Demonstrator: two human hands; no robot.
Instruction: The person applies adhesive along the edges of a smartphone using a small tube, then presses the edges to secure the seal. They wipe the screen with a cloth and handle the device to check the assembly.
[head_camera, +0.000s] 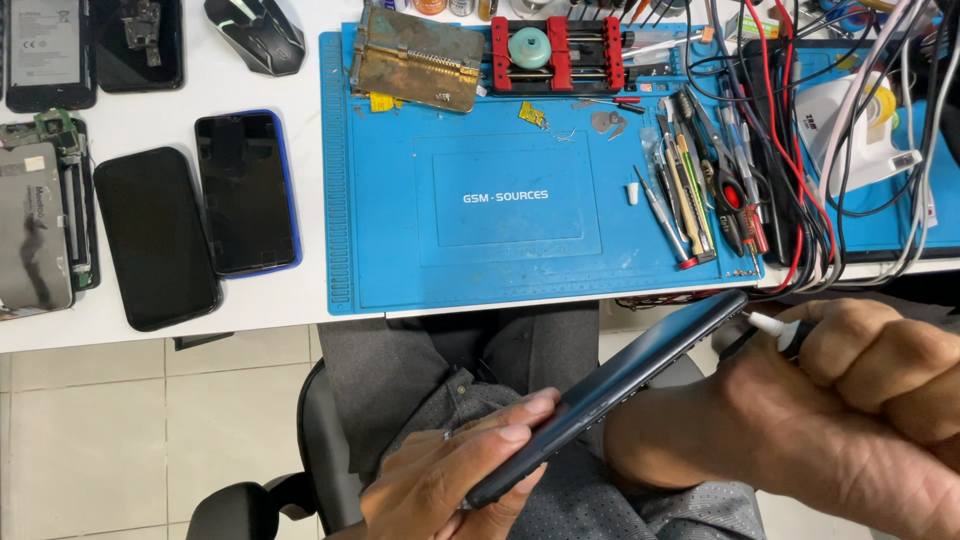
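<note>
While left fingers (500, 425) clasp the phone (610, 385); right hand (880, 400) (fisted) grips a tool (780, 330).

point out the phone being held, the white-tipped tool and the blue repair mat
dark phone (610, 385), head view, on its back panel
white-tipped tool (770, 324), head view, on its white tip
blue repair mat (400, 250), head view, on a bare left part

Bright, even overhead light across the white table (265, 90) and the blue silicone work mat (400, 250), colours clean and saturated. Soft, short shadows only, under the mat's front edge and beneath the black glossy phone lying face up (155, 238). Faint pale sheen on that screen and on the blue-edged dark phone (245, 192) beside it. Sharp focus on the table; slight softness on the right hand (860, 410) close to the lens. Mild bending of straight lines toward the frame edges.
</note>
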